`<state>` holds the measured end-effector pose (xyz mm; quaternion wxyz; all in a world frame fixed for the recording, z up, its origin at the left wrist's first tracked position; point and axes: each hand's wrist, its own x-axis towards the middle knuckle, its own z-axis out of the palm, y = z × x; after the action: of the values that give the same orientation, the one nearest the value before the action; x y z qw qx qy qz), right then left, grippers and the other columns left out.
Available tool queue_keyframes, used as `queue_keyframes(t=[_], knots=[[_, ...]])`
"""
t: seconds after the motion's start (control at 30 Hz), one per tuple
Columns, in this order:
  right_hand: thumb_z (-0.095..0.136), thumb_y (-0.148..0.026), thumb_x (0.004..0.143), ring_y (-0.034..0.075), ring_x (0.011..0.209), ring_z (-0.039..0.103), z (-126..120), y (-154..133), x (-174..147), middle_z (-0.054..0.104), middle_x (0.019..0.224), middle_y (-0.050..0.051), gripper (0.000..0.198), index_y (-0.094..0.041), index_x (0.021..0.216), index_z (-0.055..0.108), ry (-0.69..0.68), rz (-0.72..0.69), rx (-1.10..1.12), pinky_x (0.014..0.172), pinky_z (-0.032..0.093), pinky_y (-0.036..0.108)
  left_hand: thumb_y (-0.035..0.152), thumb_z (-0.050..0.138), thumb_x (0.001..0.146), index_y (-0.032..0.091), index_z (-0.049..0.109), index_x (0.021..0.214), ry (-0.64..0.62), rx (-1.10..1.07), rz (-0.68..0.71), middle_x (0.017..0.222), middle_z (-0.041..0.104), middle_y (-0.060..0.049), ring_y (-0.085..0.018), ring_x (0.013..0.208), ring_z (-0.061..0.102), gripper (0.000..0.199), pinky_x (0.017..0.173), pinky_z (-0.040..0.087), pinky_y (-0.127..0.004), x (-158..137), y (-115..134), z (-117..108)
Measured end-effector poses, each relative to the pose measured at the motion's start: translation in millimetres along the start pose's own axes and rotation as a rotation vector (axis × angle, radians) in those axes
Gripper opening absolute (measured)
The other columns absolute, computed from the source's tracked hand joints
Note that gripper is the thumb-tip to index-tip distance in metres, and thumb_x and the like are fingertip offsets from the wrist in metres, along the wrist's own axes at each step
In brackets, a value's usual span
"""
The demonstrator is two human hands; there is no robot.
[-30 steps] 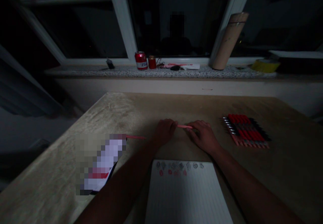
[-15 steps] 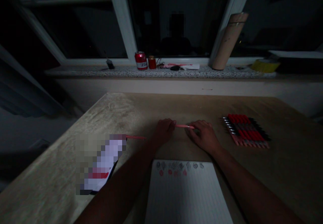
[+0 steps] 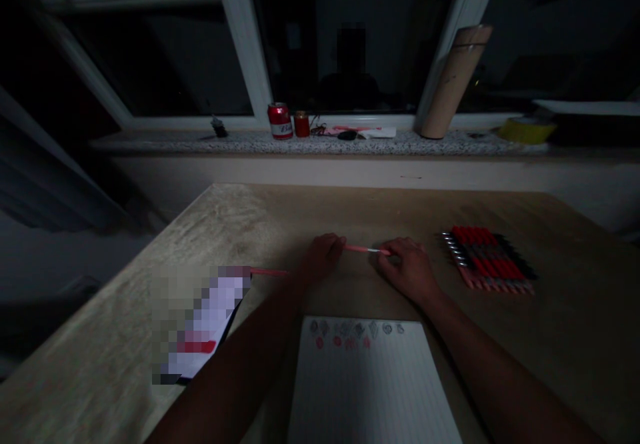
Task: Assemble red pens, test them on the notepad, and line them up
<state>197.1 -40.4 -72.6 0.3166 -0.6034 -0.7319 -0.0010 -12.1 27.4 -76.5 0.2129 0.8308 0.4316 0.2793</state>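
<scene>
A slim pink-red pen (image 3: 356,249) lies level between my hands, just above or on the table. My left hand (image 3: 323,257) is closed on its left end. My right hand (image 3: 407,265) pinches the pink right end piece, which looks like a cap. A pale, whitish stretch of the pen shows between the pink body and that piece. Nearer to me lies a lined paper pad (image 3: 370,391), its top rows marked with dark and red scribbles. Right of my right hand, several red and black pens (image 3: 487,254) lie in a neat row.
At left lies a phone (image 3: 207,324), its screen blurred out, with another pink-red pen (image 3: 270,272) beyond its top. The windowsill (image 3: 240,144) holds a red can (image 3: 280,121), a small red jar (image 3: 301,124), a tall wooden-looking cylinder (image 3: 455,84) and yellow tape (image 3: 527,131).
My right hand has shifted slightly right and my left hand slightly left. More of the pale stretch now shows between the pen's body and its right end piece.
</scene>
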Motion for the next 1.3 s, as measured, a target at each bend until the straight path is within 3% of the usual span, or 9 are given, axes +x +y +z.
queue_keyframes(t=[0.3,0.67,0.97,1.3], knots=[[0.054,-0.034,0.077,0.021,0.078,0.059,2.3,4.8,0.3,0.068,0.077,0.003,0.017,-0.022,0.074,0.065,0.059,0.068,0.021,0.075,0.034,0.035,0.052,0.031,0.086,0.017,0.036,0.058,0.007,-0.240,-0.104,0.055,0.034,0.003,-0.009,0.055,0.035,0.045,0.053,0.029,-0.023,0.8,-7.5,-14.5],[0.054,-0.036,0.076,0.021,0.074,0.061,3.4,7.8,0.6,0.068,0.076,0.004,0.019,-0.021,0.072,0.065,0.070,0.102,0.034,0.074,0.038,0.035,0.055,0.032,0.082,0.017,0.039,0.055,-0.031,-0.266,-0.177,0.050,0.035,0.003,-0.009,0.050,0.033,0.048,0.051,0.028,-0.023,5.2,-14.2,-29.5],[0.054,-0.035,0.076,0.020,0.074,0.061,5.9,8.8,0.8,0.068,0.074,0.003,0.018,-0.021,0.072,0.064,0.061,0.105,0.019,0.074,0.038,0.034,0.051,0.034,0.084,0.016,0.046,0.058,-0.109,-0.076,-0.105,0.053,0.040,0.003,-0.010,0.053,0.038,0.045,0.051,0.028,-0.022,8.1,-20.4,-43.3],[0.054,-0.034,0.076,0.021,0.074,0.061,4.5,5.2,0.9,0.067,0.073,0.003,0.017,-0.021,0.070,0.064,0.043,0.106,-0.008,0.074,0.037,0.035,0.045,0.053,0.078,0.015,0.055,0.070,-0.012,0.139,-0.069,0.064,0.055,0.000,-0.010,0.058,0.045,0.031,0.055,0.030,-0.022,5.6,-2.4,-62.1]])
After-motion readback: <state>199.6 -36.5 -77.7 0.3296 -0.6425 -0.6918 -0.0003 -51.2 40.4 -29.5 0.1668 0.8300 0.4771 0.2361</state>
